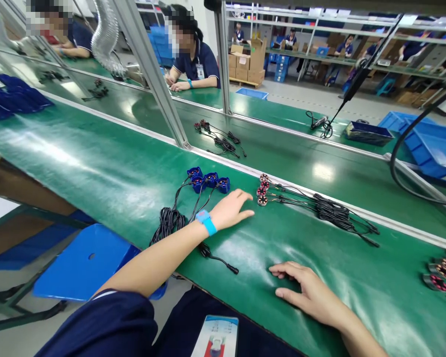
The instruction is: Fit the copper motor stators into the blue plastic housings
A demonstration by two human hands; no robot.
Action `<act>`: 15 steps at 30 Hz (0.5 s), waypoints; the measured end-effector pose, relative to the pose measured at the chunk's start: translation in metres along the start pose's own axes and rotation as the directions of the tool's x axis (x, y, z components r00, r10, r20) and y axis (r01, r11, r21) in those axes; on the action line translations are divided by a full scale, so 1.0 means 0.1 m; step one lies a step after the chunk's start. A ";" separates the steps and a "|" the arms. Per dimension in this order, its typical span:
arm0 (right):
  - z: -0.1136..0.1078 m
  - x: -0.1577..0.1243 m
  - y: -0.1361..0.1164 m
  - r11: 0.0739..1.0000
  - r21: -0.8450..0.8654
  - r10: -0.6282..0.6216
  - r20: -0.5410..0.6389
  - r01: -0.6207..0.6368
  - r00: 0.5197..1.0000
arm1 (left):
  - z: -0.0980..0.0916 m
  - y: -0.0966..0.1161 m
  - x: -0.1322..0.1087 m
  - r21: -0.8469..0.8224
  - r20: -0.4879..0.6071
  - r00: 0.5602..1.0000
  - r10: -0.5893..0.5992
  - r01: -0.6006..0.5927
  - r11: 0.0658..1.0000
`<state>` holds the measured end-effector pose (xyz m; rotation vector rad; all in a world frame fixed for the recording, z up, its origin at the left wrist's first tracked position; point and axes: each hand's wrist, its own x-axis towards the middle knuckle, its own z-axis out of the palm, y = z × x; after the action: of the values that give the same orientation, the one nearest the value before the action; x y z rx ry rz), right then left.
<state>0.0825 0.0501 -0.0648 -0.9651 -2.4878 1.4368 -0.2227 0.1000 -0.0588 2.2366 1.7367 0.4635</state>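
Currently, the left hand (231, 210) is between the blue cups (223, 185) and the bare coils (262, 188) lying on the bench (256, 248). The right hand (306, 288) is well apart, both hands' fingers loosely parted.

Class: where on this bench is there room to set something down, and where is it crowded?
The bench is bare between the dark blue pile and the blue cups, and between the right hand, right cable bundle and coils at the right edge. It is crowded around the left hand: cups, coiled cables, wound rings.
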 end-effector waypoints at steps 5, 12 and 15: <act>-0.01 0.02 -0.01 1.000 0.002 0.014 0.012 -0.014 1.000 | -0.17 0.25 -0.67 0.024 0.388 0.916 0.105 -0.124 0.992; 0.04 0.02 -0.06 1.000 -0.011 -0.010 -0.008 0.010 1.000 | -0.40 -0.12 -0.96 0.355 0.475 0.851 -0.222 0.046 0.934; -0.02 -0.01 -0.02 0.996 -0.083 -0.046 -0.030 0.044 0.998 | -0.41 -0.16 -0.80 0.413 0.393 0.891 -0.228 0.050 0.909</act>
<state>0.0827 0.0503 -0.0619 -0.9320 -2.5461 1.3054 -0.2720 0.0273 -0.0343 2.2034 1.8390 -0.4354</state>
